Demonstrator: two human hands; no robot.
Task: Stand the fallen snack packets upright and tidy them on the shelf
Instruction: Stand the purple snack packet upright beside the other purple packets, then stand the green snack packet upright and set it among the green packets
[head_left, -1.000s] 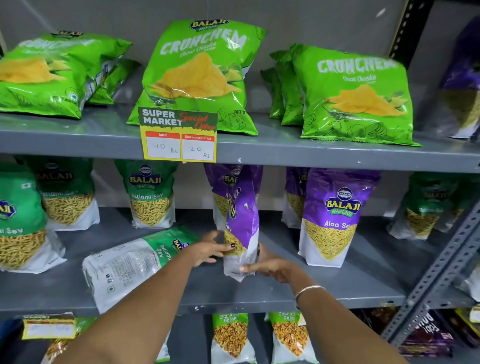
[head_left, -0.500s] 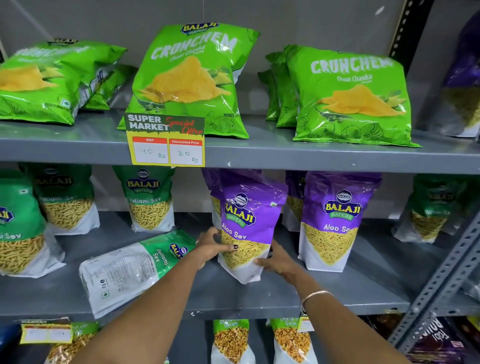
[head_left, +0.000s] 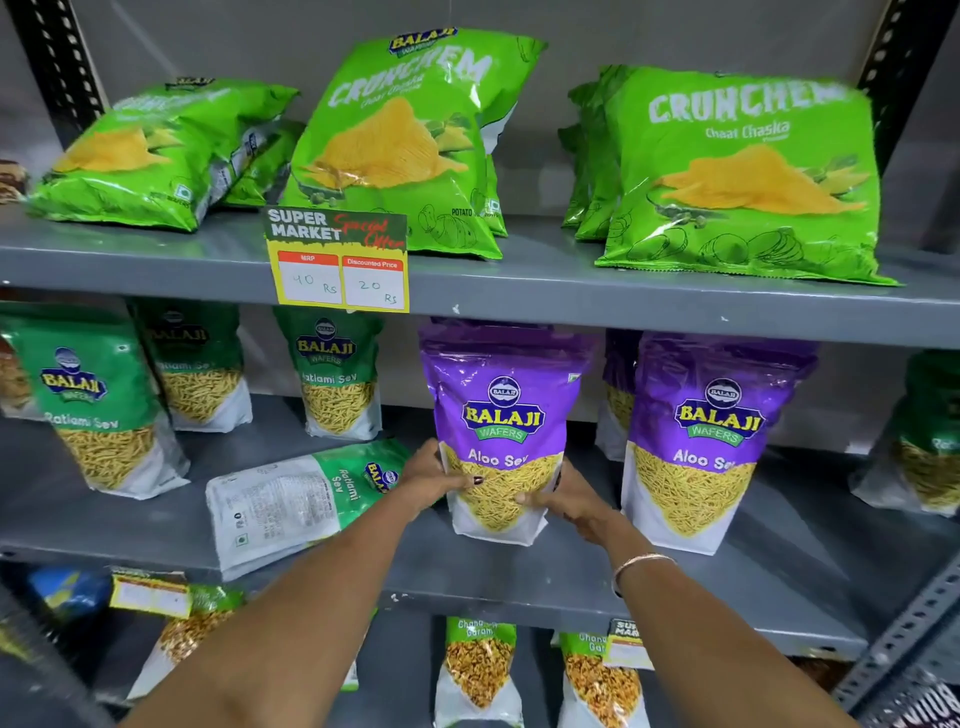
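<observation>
A purple Aloo Sev packet (head_left: 501, 415) stands upright on the middle shelf (head_left: 519, 577), front facing me. My left hand (head_left: 431, 475) grips its lower left side and my right hand (head_left: 569, 499) grips its lower right side. To the left of it a green Ratlami Sev packet (head_left: 301, 501) lies fallen on its face, back label up, close by my left wrist. A second purple Aloo Sev packet (head_left: 711, 441) stands upright to the right.
Green Ratlami Sev packets (head_left: 98, 400) stand along the middle shelf's left and back. Green Crunchem chip bags (head_left: 400, 145) lean on the top shelf above a price tag (head_left: 337, 260). Chana packets (head_left: 480, 665) stand on the shelf below. A slotted metal upright (head_left: 904, 629) stands at right.
The purple packet has turned from edge-on to facing front and now stands upright; both hands have closed on its lower sides. The view has shifted slightly.
</observation>
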